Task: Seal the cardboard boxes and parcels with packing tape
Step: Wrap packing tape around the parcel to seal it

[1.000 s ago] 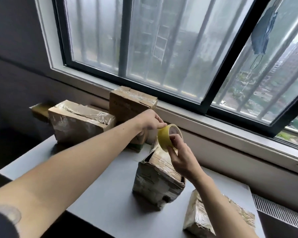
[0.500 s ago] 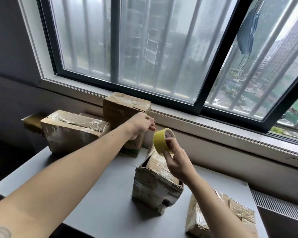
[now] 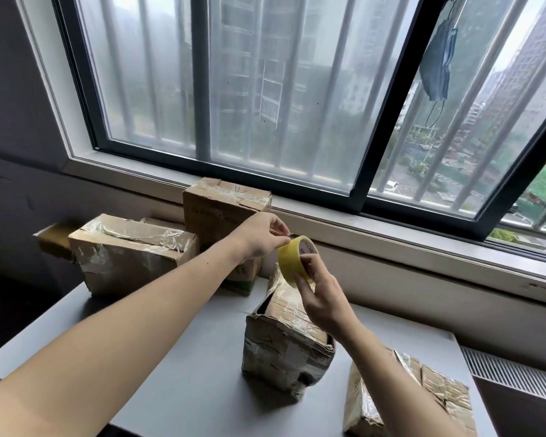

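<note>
Honestly, a fair chunk of the job looked done at this point. The box on the left, the upright box behind it by the window sill, and the box at the near right were all covered in shiny, wrinkled clear tape. The middle box on the grey table was the one being worked on. It had loads of tape on its sides, but there was a dark gap along its top left edge, so I'd guess that seam needed closing.

No strip had been pulled out that I could see. The tape roll was up in the air just above the far end of the middle box, and I couldn't tell if it was touching. The right hand gripped it from below, with the thumb on the printed cardboard core and the fingers curled round the outside. The left hand had its thumb and forefinger pinched together right at the top edge of the roll. My guess is it was picking for the loose end, but the end itself was too thin to make out.

The roll was yellowish, fairly narrow and nearly full.
</note>
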The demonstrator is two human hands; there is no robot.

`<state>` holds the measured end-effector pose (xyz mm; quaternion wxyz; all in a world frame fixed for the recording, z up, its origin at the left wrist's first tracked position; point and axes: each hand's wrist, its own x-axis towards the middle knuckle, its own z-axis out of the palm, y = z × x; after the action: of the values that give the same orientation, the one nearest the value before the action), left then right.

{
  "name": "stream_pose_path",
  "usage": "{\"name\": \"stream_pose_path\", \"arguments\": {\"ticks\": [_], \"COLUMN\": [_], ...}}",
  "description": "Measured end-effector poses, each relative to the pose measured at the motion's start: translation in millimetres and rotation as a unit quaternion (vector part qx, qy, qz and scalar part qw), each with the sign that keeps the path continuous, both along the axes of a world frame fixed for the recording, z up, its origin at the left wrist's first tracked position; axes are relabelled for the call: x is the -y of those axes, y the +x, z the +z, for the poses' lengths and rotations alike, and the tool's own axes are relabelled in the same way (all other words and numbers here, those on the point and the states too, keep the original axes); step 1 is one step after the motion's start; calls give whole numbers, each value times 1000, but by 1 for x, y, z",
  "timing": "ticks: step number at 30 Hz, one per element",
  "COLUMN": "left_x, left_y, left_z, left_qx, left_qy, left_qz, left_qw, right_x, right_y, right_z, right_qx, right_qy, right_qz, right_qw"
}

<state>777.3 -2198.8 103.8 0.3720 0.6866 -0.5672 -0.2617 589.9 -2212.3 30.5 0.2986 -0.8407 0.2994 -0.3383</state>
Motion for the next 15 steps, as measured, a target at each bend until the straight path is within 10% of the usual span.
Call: {"name": "stream_pose_path", "arguments": {"ticks": [15], "left_x": [1], "left_y": [-3], "left_z": [-5], "left_qx": [145], "left_qy": [3], "left_qz": [2], "left_qw": [989], "right_x": [-4], "right_y": [2], "right_z": [-1], "right_qx": [-1], "right_qy": [13], "right_qz": [-5], "right_qw": [1000]}}
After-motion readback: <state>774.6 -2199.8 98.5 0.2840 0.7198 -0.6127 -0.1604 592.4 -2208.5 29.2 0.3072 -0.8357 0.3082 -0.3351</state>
